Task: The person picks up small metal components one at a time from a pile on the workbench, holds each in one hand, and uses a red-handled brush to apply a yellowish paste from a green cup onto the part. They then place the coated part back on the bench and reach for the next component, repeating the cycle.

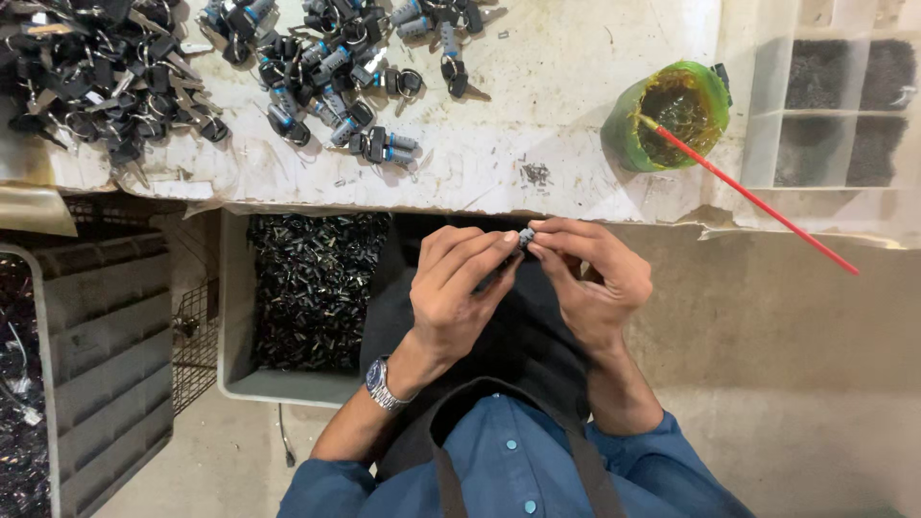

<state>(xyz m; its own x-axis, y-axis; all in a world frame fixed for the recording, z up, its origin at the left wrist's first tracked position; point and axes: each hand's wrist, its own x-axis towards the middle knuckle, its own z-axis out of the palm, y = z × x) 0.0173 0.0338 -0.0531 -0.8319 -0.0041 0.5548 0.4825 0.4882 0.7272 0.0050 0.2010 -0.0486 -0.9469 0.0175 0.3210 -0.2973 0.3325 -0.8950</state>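
My left hand (459, 288) and my right hand (593, 278) meet just below the worktable's front edge, over my dark apron. Between their fingertips they pinch one small grey lock cylinder (526, 237), most of it hidden by the fingers. A wristwatch sits on my left wrist. On the table above lie a heap of small grey cylinder locks with black-headed keys (336, 77) and a bigger heap of black-headed keys on rings (91, 67) at the far left.
A green cup (669, 115) of dark grease with a red stick (758, 201) stands at the right of the white worktable (537, 182). Beside it is a clear compartment box (835, 105) of dark parts. Under the table sit a tray (230, 317) of small black parts and a grey crate (106, 345).
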